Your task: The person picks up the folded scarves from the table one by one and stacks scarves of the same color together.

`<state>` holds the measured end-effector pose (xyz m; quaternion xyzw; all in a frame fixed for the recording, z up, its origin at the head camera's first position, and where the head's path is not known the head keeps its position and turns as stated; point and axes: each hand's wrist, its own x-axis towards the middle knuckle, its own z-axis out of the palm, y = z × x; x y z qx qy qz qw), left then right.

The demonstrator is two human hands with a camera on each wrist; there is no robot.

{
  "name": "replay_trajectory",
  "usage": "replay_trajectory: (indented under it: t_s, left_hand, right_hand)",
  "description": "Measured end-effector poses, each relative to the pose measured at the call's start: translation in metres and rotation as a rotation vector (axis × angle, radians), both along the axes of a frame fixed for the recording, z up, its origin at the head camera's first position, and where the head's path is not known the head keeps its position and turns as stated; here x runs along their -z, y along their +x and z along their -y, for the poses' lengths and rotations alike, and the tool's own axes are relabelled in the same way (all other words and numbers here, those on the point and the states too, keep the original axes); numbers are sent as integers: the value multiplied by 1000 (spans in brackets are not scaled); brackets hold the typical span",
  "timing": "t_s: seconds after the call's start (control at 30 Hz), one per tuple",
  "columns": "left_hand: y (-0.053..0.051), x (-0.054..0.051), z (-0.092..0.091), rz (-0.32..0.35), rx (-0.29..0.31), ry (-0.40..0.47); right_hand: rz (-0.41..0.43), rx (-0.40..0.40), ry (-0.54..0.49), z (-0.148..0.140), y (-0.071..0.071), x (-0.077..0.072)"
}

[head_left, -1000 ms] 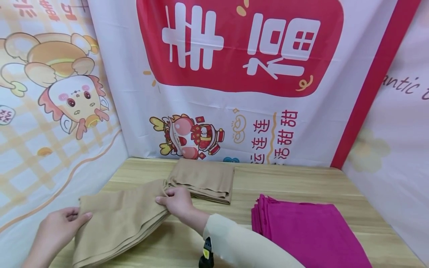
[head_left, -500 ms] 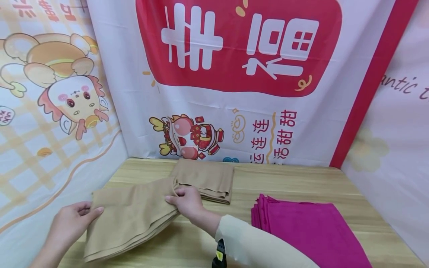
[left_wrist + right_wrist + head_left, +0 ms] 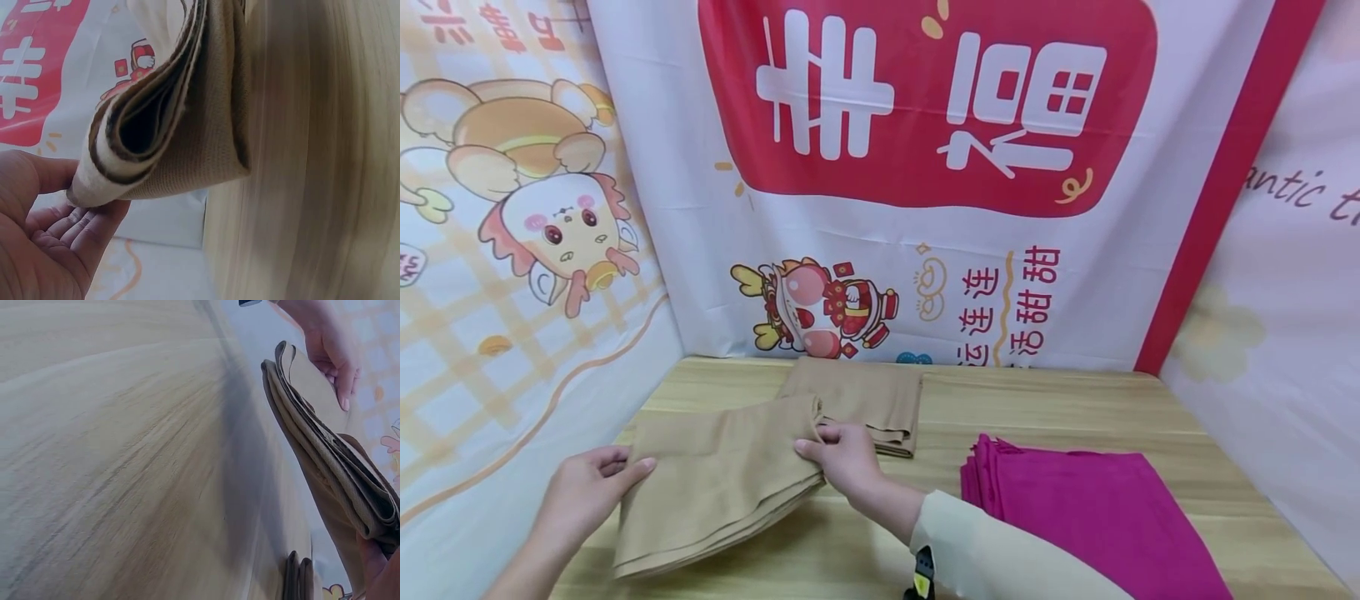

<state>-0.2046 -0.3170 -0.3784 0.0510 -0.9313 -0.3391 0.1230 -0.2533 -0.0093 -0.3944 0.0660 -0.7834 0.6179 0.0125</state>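
A tan folded cloth [image 3: 722, 479] is held up at a slant by both hands, its layered lower edge above the table. My left hand [image 3: 583, 492] pinches its left upper edge between thumb and fingers; in the left wrist view the hand [image 3: 56, 231] grips a rounded fold of the cloth [image 3: 187, 137]. At the right upper corner my right hand [image 3: 850, 462] pinches the layers. The held cloth partly covers a second folded tan cloth [image 3: 868, 396] lying behind it. The right wrist view shows the stacked layers [image 3: 331, 456] edge-on, with the right hand [image 3: 384, 569] at their near end.
A folded magenta cloth [image 3: 1090, 517] lies at the right of the wooden table [image 3: 1037, 400]. Printed fabric hangs behind the table and along both sides. A black object with a yellow mark [image 3: 921, 575] shows beside the right sleeve at the bottom edge.
Both hands have moved to the right with the held tan cloth, which now covers more of the left part of the cloth behind. The magenta cloth has stayed in place.
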Motion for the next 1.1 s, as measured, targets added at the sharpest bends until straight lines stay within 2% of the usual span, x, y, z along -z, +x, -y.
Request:
replay_trajectory:
  t_s: [0.23, 0.47, 0.67, 1.1]
  left_hand:
    - [-8, -1, -10, 69, 38, 63]
    - [-13, 2, -18, 54, 52, 87]
    - [-17, 1, -26, 110, 79, 131]
    - [-26, 5, -37, 174, 113, 238]
  right_hand:
    - [10, 30, -1, -16, 3, 4]
    - [-10, 36, -43, -28, 8, 4]
    - [-33, 25, -80, -36, 12, 5]
    - [64, 65, -87, -54, 23, 11]
